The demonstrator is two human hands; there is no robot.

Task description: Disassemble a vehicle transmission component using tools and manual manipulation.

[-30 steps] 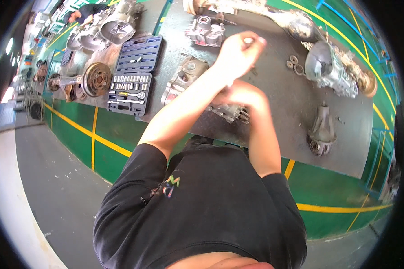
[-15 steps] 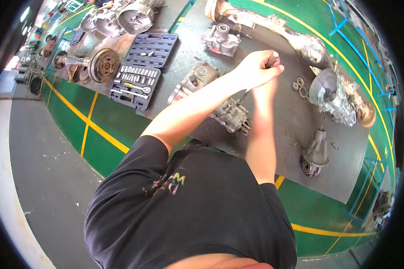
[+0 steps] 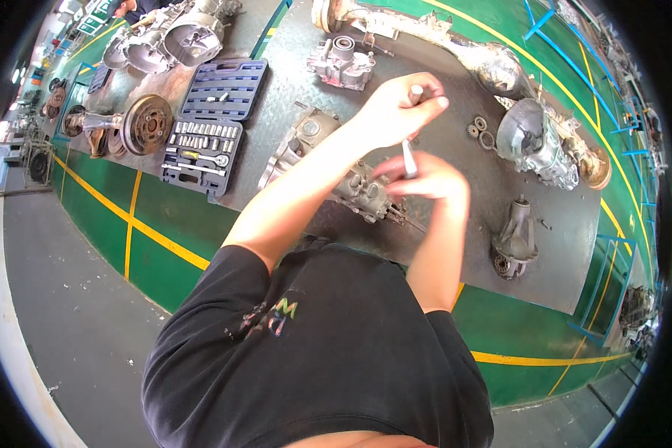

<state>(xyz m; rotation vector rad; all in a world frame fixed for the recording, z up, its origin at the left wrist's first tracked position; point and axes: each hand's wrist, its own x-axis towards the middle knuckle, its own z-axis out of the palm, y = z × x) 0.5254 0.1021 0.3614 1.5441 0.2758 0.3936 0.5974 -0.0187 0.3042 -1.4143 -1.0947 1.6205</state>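
Observation:
My left hand (image 3: 396, 112) is closed round a slim rod-shaped tool (image 3: 408, 157). Its rounded brownish end pokes out above my fist, and its bright metal shaft slants down below. Just under it, my right hand (image 3: 437, 179) is blurred, with thumb and fingers apart around the shaft's lower end; whether they touch it is unclear. Beneath my left forearm lies a grey metal gearbox (image 3: 313, 128), partly covered by the arm. Its near end (image 3: 369, 196), with thin rods sticking out, shows beside my right hand.
An opened blue socket set (image 3: 201, 145) lies left on the metal table (image 3: 455, 231). Beyond is another gearbox part (image 3: 342, 63), with a long axle housing (image 3: 425, 37) along the far side. At right are a bell housing (image 3: 534, 142), small rings (image 3: 479, 131) and a differential (image 3: 515, 239).
My right hand has come down and away from my left, its fingers now spread near the shaft. My left hand still grips the tool. The whole view has shifted slightly.

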